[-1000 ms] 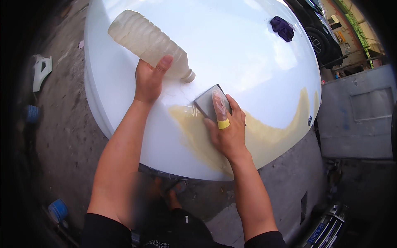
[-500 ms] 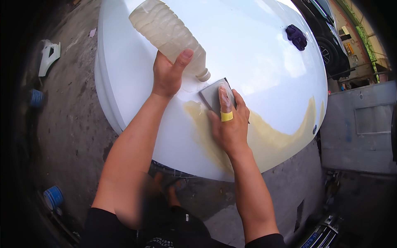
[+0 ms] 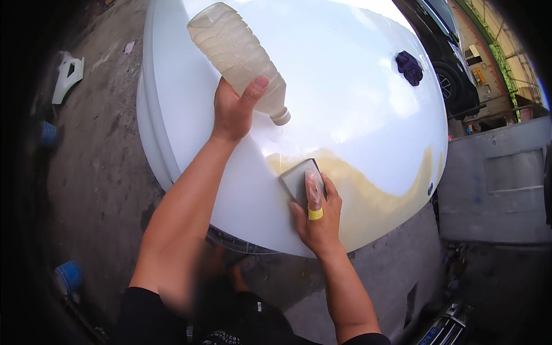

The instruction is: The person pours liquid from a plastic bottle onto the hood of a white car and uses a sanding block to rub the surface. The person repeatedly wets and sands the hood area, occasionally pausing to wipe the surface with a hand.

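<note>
My left hand (image 3: 234,109) grips a large translucent plastic bottle (image 3: 238,54), tilted with its capped neck pointing down over a white car hood (image 3: 333,75). Drops or a thin trickle seem to show below the neck. My right hand (image 3: 319,215) is closed on a flat grey sanding block (image 3: 296,183), which lies against the hood. A clear wrap with yellow tape covers one finger of that hand. Around the block runs a yellowish-beige patch (image 3: 368,190), curving along the hood's near edge toward the right.
A dark purple crumpled cloth (image 3: 409,68) lies on the hood's far right. Beyond it stands a dark vehicle (image 3: 448,80). A grey panel (image 3: 491,184) is at right. Blue cans (image 3: 69,277) and a white car part (image 3: 68,77) sit on the floor at left.
My right hand has drawn the sanding block toward me, down across the beige patch. The bottle stays tilted in my left hand, its neck slightly lower in view.
</note>
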The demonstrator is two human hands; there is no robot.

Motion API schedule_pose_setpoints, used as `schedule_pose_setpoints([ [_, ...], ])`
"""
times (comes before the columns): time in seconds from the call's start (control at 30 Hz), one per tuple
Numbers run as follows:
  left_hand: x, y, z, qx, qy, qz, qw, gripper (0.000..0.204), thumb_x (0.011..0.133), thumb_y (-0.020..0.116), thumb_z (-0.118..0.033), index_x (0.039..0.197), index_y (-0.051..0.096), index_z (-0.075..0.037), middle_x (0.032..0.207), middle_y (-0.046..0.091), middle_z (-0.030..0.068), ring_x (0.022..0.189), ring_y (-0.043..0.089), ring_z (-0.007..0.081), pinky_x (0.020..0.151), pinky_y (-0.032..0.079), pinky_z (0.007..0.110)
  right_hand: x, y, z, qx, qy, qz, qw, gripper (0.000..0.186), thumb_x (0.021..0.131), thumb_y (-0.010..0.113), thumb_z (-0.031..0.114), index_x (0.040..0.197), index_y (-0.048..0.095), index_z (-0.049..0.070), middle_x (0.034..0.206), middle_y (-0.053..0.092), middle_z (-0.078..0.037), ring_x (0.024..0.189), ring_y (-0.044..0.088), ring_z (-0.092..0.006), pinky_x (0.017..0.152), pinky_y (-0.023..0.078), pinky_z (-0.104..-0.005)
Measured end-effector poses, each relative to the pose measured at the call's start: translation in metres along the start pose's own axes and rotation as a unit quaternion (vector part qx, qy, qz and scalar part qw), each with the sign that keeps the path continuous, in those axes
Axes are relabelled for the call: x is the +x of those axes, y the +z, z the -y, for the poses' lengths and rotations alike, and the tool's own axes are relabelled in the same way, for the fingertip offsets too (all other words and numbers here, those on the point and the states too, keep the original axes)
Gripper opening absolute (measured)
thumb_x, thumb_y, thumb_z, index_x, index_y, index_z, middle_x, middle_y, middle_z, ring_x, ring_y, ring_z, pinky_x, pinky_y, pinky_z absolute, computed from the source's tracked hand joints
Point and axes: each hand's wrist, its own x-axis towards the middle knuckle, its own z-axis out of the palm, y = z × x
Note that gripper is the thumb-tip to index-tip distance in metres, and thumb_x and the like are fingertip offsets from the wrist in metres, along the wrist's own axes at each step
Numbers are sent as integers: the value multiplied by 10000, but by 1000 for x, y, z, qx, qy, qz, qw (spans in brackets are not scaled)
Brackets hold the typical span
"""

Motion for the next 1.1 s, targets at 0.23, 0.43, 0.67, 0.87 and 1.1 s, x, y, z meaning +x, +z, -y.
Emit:
schedule_pose_setpoints([
  [0.23,5,5,24,36,15,13,999,569,894,662,-448,1231,529,-10,1117,611,69,1030,568,162,920,459,316,44,6,-16,9,-31,-13,999,778,802,741,106,1484,367,119,1333,583,-95,1267,460,-413,990,379,-523],
  [0.43,-2,2,29,18,26,-16,999,571,891,662,-441,1239,526,-9,1140,602,68,1046,561,168,931,457,322,-24,-7,-26,-3,17,-7,1000,743,789,750,108,1454,420,105,1337,581,-130,1255,471,-421,998,370,-518],
  [0.67,0,4,31,21,38,5,999,579,881,674,-448,1230,536,-7,1124,611,72,1036,569,171,931,459,321,49,12,-21,-7,4,-14,1000,706,812,725,109,1454,434,134,1401,532,-149,1258,446,-446,995,364,-543],
  [0.87,-1,0,27,61,45,-18,997,583,878,670,-475,1208,549,-10,1103,624,71,1015,585,171,905,472,322,-2,8,-5,-14,-15,7,1000,657,793,733,85,1405,502,145,1422,517,-143,1239,470,-433,978,374,-528],
  [1.1,-3,-2,30,54,43,-11,998,587,879,667,-491,1198,553,-13,1090,632,71,1011,590,172,909,472,320,37,15,-9,-57,-24,-13,998,620,784,722,33,1366,551,162,1439,508,-118,1247,469,-436,1020,378,-495],
])
